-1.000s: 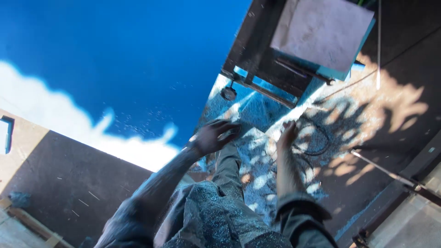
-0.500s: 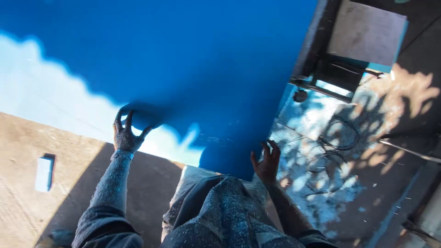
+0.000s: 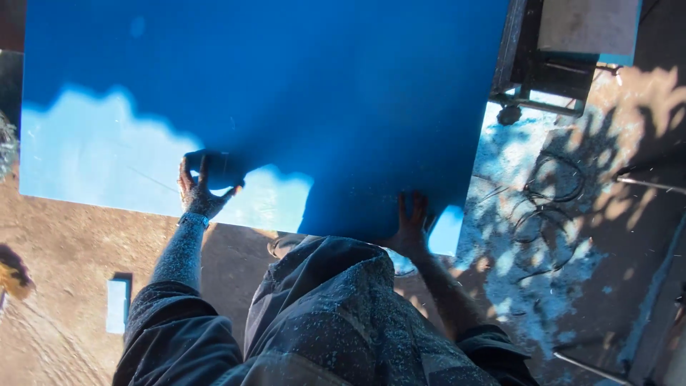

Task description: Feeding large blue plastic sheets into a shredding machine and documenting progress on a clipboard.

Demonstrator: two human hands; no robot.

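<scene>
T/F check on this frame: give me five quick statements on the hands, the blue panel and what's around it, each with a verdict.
1. Both hands rest on the blue panel. True: the left hand and the right hand both lie flat on it near its closest edge.
2. The panel is red. False: it is blue, part sunlit, part in shadow.
3. The left hand holds a brush. False: its fingers are spread flat on the panel and hold nothing.
4. Loose wire loops lie on the ground right of the panel. True.
5. A small pale block lies on top of the panel. False: it lies on the brown ground beside the left arm.
</scene>
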